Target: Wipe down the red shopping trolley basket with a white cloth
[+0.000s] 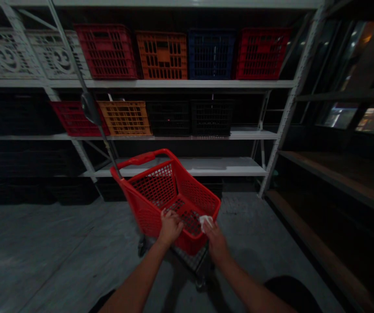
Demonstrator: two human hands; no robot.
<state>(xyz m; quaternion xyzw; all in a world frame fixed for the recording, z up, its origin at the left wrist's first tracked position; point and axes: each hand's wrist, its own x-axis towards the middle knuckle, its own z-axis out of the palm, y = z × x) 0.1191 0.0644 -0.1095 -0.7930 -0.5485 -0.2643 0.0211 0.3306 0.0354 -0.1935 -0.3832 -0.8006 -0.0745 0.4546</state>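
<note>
Left hand: Your left hand (pixel 170 227) was curled, its fingers hooked over the near rim of the red wheeled shopping basket (pixel 156 187).

Right hand: Your right hand (pixel 215 241) was closed in a pinch on a crumpled white cloth (pixel 206 222), pressing it at the basket's near right corner.

Basket: It stood directly ahead of you, between your hands, with its long red handle (pixel 137 159) angled away on the far side. A wheeled metal frame (pixel 190 261) sat beneath it.

Left of your hands: Grey concrete floor (pixel 43 234) spread wide. A thin black pole (pixel 91 108) rose beyond the basket's far left corner.

Right of your hands: The floor ran a short way to the edge of a low wooden shelf (pixel 317 243).

Ahead of your hands: White steel shelving (pixel 291 104) stood well past the basket. It held a red crate (pixel 107 52), an orange crate (pixel 160 56) and a blue crate (pixel 211 54) on its top level, with more crates below.
</note>
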